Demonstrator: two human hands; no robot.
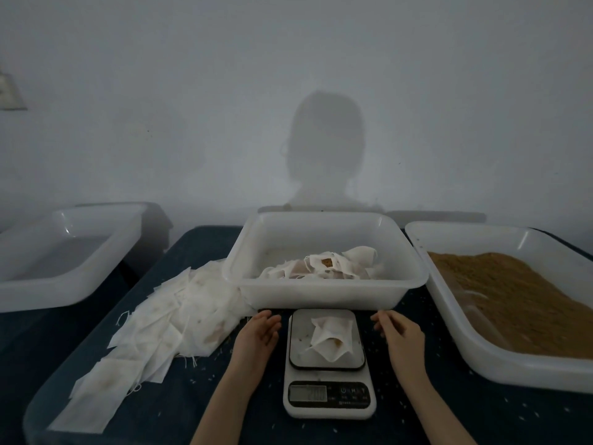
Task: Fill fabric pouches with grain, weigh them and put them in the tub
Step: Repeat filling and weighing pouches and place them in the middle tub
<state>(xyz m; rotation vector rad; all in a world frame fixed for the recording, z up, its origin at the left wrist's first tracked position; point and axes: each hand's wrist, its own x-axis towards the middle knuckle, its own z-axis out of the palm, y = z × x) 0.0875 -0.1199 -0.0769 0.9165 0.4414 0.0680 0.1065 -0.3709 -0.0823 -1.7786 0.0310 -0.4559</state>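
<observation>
A white fabric pouch [330,337] with brown grain showing at its mouth lies on the platform of a small digital kitchen scale [329,396]. My left hand [258,332] rests open just left of the scale, fingers relaxed, holding nothing. On the other side my right hand [399,337] hovers open, also apart from the pouch. Behind the scale stands a white plastic tub [324,297] holding several filled pouches [327,266]. A large white tub of brown grain [513,303] sits at the right.
A heap of empty white pouches [160,326] spreads over the dark table [179,409] at the left. Another white tub [64,252] stands at the far left. Loose grains dot the table around the scale. A grey wall rises close behind.
</observation>
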